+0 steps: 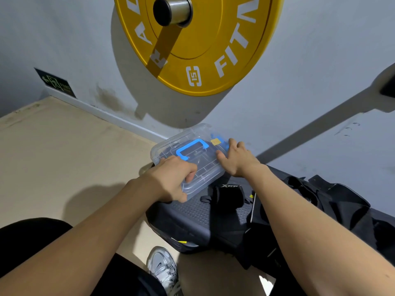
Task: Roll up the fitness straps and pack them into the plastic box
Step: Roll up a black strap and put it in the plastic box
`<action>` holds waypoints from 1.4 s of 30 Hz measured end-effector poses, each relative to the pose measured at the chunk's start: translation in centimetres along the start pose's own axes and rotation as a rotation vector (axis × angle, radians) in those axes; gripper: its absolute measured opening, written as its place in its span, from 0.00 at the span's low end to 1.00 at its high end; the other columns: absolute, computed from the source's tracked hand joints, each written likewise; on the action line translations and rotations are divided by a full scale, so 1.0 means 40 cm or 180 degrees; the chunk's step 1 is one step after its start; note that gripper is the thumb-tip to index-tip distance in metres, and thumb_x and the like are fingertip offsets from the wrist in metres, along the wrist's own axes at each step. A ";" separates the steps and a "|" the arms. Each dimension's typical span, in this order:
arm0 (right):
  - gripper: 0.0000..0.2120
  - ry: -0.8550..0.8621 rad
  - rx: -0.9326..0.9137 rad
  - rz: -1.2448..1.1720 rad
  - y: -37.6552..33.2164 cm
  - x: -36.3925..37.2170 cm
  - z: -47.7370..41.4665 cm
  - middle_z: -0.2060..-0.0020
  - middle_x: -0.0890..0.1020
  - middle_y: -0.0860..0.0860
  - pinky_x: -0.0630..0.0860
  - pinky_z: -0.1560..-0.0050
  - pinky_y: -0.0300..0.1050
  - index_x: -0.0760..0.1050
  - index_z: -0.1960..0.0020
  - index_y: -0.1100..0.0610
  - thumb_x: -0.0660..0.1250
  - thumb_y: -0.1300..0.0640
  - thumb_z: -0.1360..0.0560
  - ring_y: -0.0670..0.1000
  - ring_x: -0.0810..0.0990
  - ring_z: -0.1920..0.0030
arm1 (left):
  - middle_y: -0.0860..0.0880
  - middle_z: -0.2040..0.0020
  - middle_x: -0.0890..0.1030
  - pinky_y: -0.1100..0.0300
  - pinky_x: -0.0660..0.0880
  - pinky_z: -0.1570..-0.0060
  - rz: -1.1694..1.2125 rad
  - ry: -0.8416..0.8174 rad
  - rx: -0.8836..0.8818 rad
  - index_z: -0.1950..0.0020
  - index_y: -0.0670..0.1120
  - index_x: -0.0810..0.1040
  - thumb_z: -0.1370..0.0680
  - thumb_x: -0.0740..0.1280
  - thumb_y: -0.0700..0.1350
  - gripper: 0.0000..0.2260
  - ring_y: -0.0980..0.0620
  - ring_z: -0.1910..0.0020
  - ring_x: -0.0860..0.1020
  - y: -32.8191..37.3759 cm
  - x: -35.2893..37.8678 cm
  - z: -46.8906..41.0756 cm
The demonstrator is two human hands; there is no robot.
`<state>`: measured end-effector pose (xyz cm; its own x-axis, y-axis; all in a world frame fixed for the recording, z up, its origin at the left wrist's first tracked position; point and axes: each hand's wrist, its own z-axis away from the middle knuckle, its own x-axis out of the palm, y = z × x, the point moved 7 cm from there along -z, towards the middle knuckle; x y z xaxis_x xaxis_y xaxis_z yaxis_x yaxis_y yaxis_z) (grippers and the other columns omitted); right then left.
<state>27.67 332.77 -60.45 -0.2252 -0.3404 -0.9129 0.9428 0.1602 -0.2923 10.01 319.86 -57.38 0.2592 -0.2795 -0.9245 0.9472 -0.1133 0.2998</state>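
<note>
Both hands were on the clear plastic box (193, 159), which sat on a dark stepper platform (192, 212) by the wall. The left hand (171, 178) curled its fingers (189, 175) over the near lid edge; the right hand (237, 159) lay spread, fingers (233, 143) at the far blue latch (222, 142). Judging by this, opening the lid was the step in hand; next the latches needed freeing. Its long axis ran from near-right to far-left, blue handle (191, 149) up. A black strap (229, 194) lay just nearer than the right fingers.
</note>
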 end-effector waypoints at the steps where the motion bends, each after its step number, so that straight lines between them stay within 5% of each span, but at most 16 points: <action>1: 0.26 0.0064 -0.0032 -0.0204 -0.007 -0.005 -0.001 0.33 0.71 0.63 0.73 0.34 0.59 0.64 0.28 0.61 0.56 0.40 0.14 0.67 0.75 0.35 | 0.53 0.54 0.75 0.51 0.74 0.54 0.0010 -0.0011 -0.0021 0.52 0.53 0.74 0.33 0.81 0.48 0.18 0.45 0.50 0.77 0.000 -0.007 0.001; 4: 0.16 0.0363 -0.0050 -0.0609 -0.014 -0.040 -0.001 0.41 0.78 0.62 0.71 0.49 0.49 0.71 0.39 0.62 0.63 0.49 0.15 0.62 0.75 0.45 | 0.54 0.54 0.78 0.50 0.75 0.45 -0.0063 -0.0013 -0.0054 0.52 0.53 0.74 0.34 0.79 0.49 0.17 0.46 0.49 0.78 0.002 -0.026 0.008; 8: 0.25 0.0613 -0.0174 -0.1296 -0.014 -0.104 0.014 0.33 0.80 0.58 0.74 0.38 0.47 0.72 0.25 0.57 0.70 0.52 0.19 0.61 0.78 0.32 | 0.48 0.55 0.82 0.59 0.68 0.56 0.0192 0.0140 -0.0134 0.55 0.54 0.73 0.37 0.75 0.51 0.16 0.44 0.52 0.79 -0.002 -0.062 0.027; 11: 0.26 0.0736 -0.0114 -0.2167 0.007 -0.141 0.024 0.35 0.80 0.55 0.80 0.34 0.54 0.73 0.27 0.52 0.75 0.56 0.23 0.57 0.81 0.37 | 0.45 0.44 0.86 0.51 0.77 0.43 0.0538 0.0359 -0.0130 0.55 0.55 0.76 0.38 0.75 0.54 0.15 0.44 0.40 0.82 0.003 -0.089 0.040; 14: 0.29 0.0574 -0.0081 -0.2597 0.024 -0.141 0.037 0.31 0.78 0.56 0.82 0.36 0.57 0.71 0.25 0.51 0.74 0.61 0.23 0.57 0.82 0.38 | 0.49 0.46 0.85 0.49 0.79 0.43 0.0672 0.0425 -0.0151 0.53 0.55 0.77 0.32 0.79 0.49 0.14 0.45 0.43 0.82 0.004 -0.093 0.045; 18: 0.37 0.0507 0.0239 -0.2542 0.036 -0.101 0.051 0.23 0.70 0.58 0.75 0.27 0.57 0.59 0.17 0.53 0.72 0.50 0.19 0.60 0.75 0.27 | 0.53 0.40 0.84 0.50 0.77 0.36 0.0911 0.0563 -0.0206 0.52 0.56 0.76 0.28 0.80 0.49 0.14 0.48 0.39 0.81 0.001 -0.097 0.036; 22: 0.38 -0.0063 0.0950 -0.2734 0.038 -0.031 0.073 0.27 0.70 0.57 0.85 0.45 0.57 0.54 0.16 0.59 0.57 0.34 0.15 0.64 0.85 0.42 | 0.50 0.37 0.85 0.47 0.78 0.38 0.1145 0.0661 -0.0276 0.52 0.55 0.77 0.26 0.81 0.52 0.13 0.46 0.41 0.83 0.004 -0.097 0.032; 29: 0.33 -0.0328 0.1056 -0.3813 0.027 0.016 0.070 0.18 0.63 0.61 0.83 0.55 0.55 0.56 0.14 0.56 0.64 0.47 0.13 0.71 0.77 0.34 | 0.44 0.35 0.84 0.43 0.76 0.34 0.1495 0.0761 -0.0342 0.50 0.54 0.76 0.23 0.79 0.48 0.12 0.42 0.34 0.81 0.000 -0.085 0.030; 32: 0.38 -0.0365 0.0996 -0.3809 0.019 0.033 0.061 0.19 0.64 0.59 0.82 0.45 0.58 0.53 0.14 0.53 0.70 0.50 0.16 0.70 0.76 0.33 | 0.41 0.34 0.83 0.40 0.76 0.33 0.1758 0.0892 -0.0387 0.48 0.55 0.76 0.21 0.77 0.49 0.10 0.41 0.34 0.81 -0.008 -0.092 0.029; 34: 0.33 -0.0375 0.0974 -0.3529 0.010 0.051 0.064 0.27 0.70 0.58 0.84 0.43 0.59 0.60 0.19 0.55 0.71 0.50 0.18 0.63 0.81 0.42 | 0.41 0.36 0.83 0.41 0.77 0.34 0.1862 0.1050 -0.0417 0.47 0.55 0.75 0.20 0.75 0.50 0.09 0.40 0.36 0.81 -0.016 -0.101 0.025; 37: 0.12 -0.0232 0.0992 -0.3299 0.006 0.069 0.076 0.44 0.81 0.60 0.88 0.54 0.63 0.74 0.37 0.60 0.65 0.63 0.21 0.60 0.86 0.55 | 0.47 0.36 0.81 0.44 0.77 0.34 0.2166 0.1363 -0.0593 0.43 0.54 0.74 0.17 0.72 0.49 0.07 0.42 0.37 0.80 -0.041 -0.116 0.022; 40: 0.16 -0.0143 0.1153 -0.3150 0.024 0.074 0.078 0.45 0.83 0.65 0.87 0.58 0.65 0.77 0.39 0.62 0.61 0.66 0.25 0.68 0.88 0.53 | 0.48 0.32 0.78 0.43 0.75 0.30 0.2568 0.1609 -0.0825 0.38 0.50 0.74 0.15 0.69 0.50 0.09 0.45 0.33 0.78 -0.077 -0.127 0.022; 42: 0.15 -0.0081 0.1223 -0.3135 0.031 0.070 0.079 0.43 0.82 0.66 0.87 0.62 0.63 0.76 0.39 0.63 0.60 0.67 0.25 0.69 0.88 0.56 | 0.47 0.37 0.78 0.46 0.80 0.38 0.2591 0.1678 -0.0926 0.37 0.48 0.72 0.13 0.67 0.49 0.09 0.45 0.38 0.80 -0.089 -0.124 0.022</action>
<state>28.99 329.08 -62.47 -0.9320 -0.1805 -0.3143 0.3622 -0.4998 -0.7868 5.18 320.81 -53.65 0.8303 0.2964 -0.4719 0.4365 0.1804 0.8814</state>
